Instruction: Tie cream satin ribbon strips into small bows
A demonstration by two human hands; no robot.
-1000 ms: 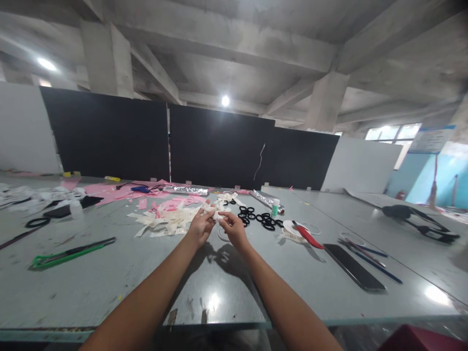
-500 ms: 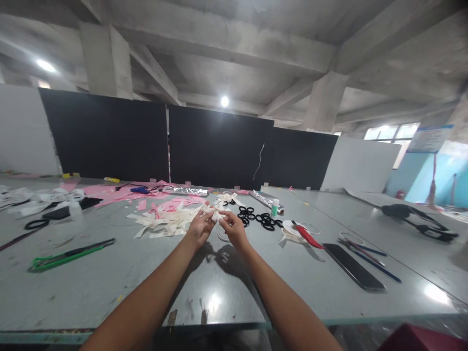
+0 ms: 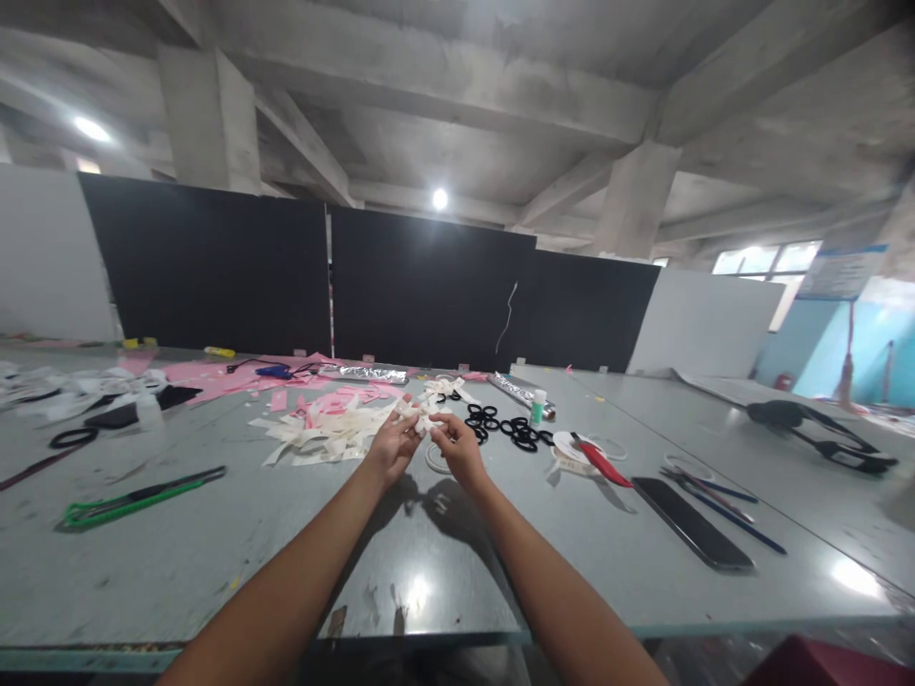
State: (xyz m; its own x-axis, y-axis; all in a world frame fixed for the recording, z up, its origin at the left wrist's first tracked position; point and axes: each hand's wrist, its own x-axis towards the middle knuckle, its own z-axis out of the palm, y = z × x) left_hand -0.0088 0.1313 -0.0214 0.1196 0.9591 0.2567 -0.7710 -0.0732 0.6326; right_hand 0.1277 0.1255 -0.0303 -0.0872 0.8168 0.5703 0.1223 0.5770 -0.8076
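Between my fingertips, raised over the middle of the table, is a small crumpled white piece (image 3: 423, 423), too small to make out whether it is fabric or paper. My left hand (image 3: 392, 446) is closed on its left side and my right hand (image 3: 459, 448) pinches it from the right. Under my hands lies a white ring (image 3: 435, 459), partly hidden by the right fingers. Cream strips (image 3: 329, 434) are heaped just left of my left hand, with pink scraps (image 3: 350, 395) behind. Several black rings (image 3: 520, 431) lie right of my right hand.
A green box cutter (image 3: 135, 499) lies at left. To the right are a tape roll (image 3: 570, 454) with a red-handled tool (image 3: 604, 463) on it, a phone (image 3: 690, 524), tweezers-like tools (image 3: 736, 510) and a green-and-white glue stick (image 3: 538, 408). Black panels (image 3: 429, 286) stand behind.
Almost nothing differs; both hands stay in place around the white piece, with only slight finger movement.
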